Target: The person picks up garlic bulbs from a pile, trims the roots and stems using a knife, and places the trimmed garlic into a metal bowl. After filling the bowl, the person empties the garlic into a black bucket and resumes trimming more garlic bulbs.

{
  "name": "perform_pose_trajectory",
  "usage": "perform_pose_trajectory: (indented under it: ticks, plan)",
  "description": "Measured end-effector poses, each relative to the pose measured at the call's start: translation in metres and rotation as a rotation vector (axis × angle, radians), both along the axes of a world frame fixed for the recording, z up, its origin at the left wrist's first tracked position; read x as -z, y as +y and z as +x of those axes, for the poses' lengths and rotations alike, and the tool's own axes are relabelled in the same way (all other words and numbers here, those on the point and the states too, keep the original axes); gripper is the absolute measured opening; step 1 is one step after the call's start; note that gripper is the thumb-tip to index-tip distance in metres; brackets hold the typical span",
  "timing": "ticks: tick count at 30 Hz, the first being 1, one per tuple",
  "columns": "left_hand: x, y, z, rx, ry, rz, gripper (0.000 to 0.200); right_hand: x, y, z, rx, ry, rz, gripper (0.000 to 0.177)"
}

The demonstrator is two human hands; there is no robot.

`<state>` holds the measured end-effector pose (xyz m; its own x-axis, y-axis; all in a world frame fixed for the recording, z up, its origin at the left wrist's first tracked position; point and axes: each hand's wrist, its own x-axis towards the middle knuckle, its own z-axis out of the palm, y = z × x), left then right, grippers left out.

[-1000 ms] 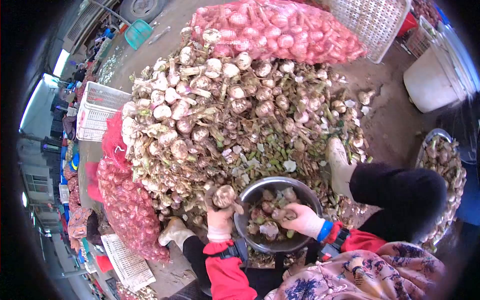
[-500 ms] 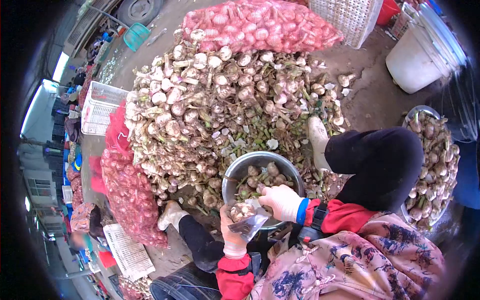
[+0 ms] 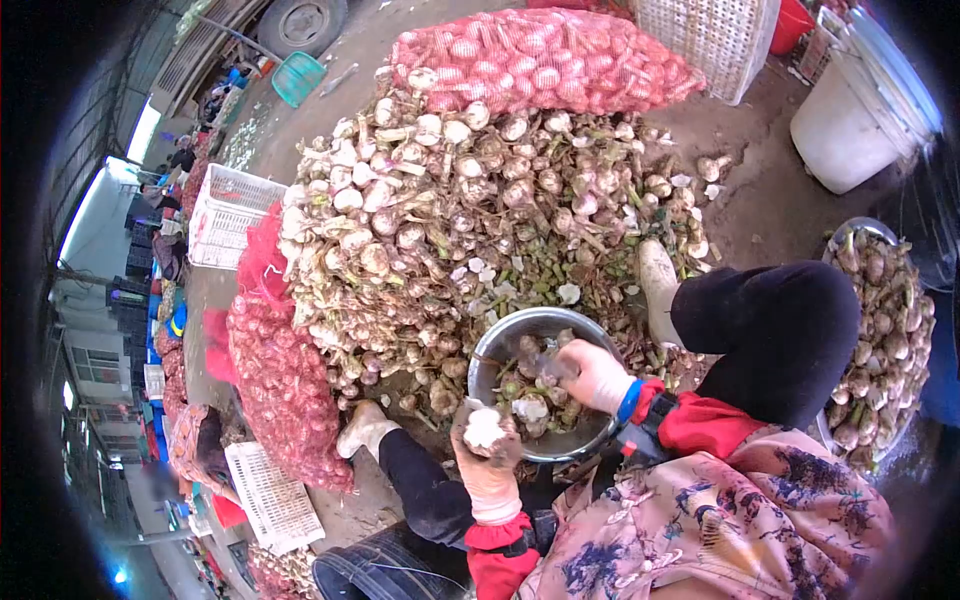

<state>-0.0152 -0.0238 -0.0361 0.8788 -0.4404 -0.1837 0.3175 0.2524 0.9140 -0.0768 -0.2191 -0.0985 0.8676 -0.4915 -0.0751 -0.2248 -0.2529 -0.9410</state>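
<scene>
My left hand (image 3: 490, 480), in a pale glove, is wrapped round a garlic bulb (image 3: 484, 428) whose white top faces up, beside the left rim of a metal bowl (image 3: 478, 372). Over the bowl's right side is my right hand (image 3: 600, 380), its fingers closed on a dark, motion-blurred thing that I cannot make out. Garlic bulbs and loose peel (image 3: 530, 408) lie inside the bowl. Beyond it spreads a large heap of garlic with stems (image 3: 430, 220).
Red mesh sacks of garlic lie behind the heap (image 3: 550, 60) and at its left (image 3: 280, 380). White crates (image 3: 230, 215) stand farther left. At right are a white bucket (image 3: 845, 130) and a basin of garlic (image 3: 875, 330). A black container (image 3: 385, 570) sits at the bottom.
My right hand has swung away from the bulb and over the bowl. The shiny blade seen against my left hand no longer shows there. The whole view has shifted slightly.
</scene>
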Motion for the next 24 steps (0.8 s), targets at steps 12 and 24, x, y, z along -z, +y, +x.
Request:
perform_pose_trajectory:
  ticks: [12,24]
  plan:
    - [-0.020,-0.048,0.005,-0.035,0.250,-0.491,0.025,0.017,0.020,0.003,-0.231,-0.085,0.078,0.027]
    - [0.098,-0.014,0.095,0.085,-0.235,0.704,0.052,0.046,-0.002,0.015,0.149,0.282,0.538,0.029]
